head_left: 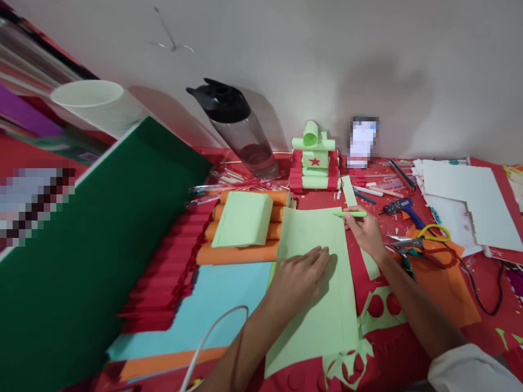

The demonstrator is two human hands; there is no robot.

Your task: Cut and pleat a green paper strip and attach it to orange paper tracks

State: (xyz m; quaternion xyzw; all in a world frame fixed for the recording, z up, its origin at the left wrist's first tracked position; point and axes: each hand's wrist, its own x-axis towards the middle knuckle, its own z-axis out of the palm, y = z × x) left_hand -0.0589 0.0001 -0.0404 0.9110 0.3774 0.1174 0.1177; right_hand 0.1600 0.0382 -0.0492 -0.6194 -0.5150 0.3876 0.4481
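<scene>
A light green sheet of paper lies in front of me, with a line along its right side. My left hand rests flat on it, fingers stretched out. At the sheet's upper right corner my right hand grips a green pen, its tip pointing left, close to the paper. A folded light green paper box sits on several orange paper rolls to the left. Behind the sheet stands a green and red paper tank with a red star.
Right of my hands lie a glue gun, scissors, a cutter and white sheets. Green paper scraps lie near my right forearm. A bottle and a phone stand by the wall. A dark green board stands left.
</scene>
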